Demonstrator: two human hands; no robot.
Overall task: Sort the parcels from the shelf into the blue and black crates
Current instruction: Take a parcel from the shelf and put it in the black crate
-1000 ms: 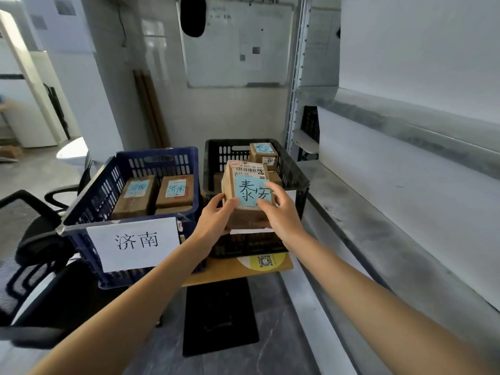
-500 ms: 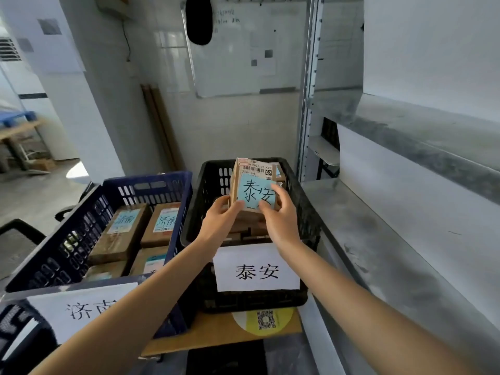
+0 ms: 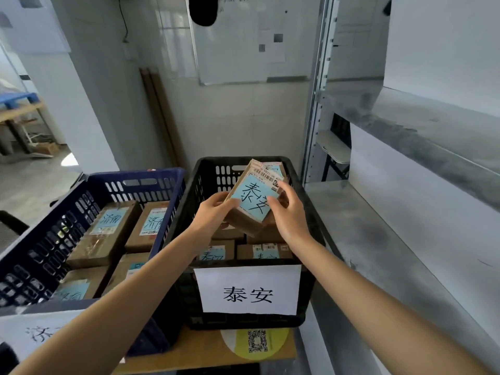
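Left hand [image 3: 213, 212] and right hand [image 3: 289, 215] both grip a tilted parcel [image 3: 251, 201] just above the black crate [image 3: 213, 169], not yet released; sorted parcels [image 3: 108, 231] already lie in it and the blue crate [image 3: 135, 182]; the visible shelf [image 3: 405, 239] seems bare, so little is left.

A wooden tabletop [image 3: 205, 355] is showing at 6 o'clock in the head view, and it is carrying two crates side by side. The black crate [image 3: 243, 322] is standing upright on it, its front wall facing the person. The blue crate [image 3: 40, 255] is sitting just beside it at 9 o'clock, running off the left edge of the view. A round yellow sticker [image 3: 255, 341] with a QR code is lying flat on the wood at 6 o'clock from the black crate, partly hidden under its base. At 3 o'clock a grey metal shelf [image 3: 392, 253] is running along the wall, just beside the black crate, with an upper board [image 3: 433, 125] sitting above it at 1 o'clock.
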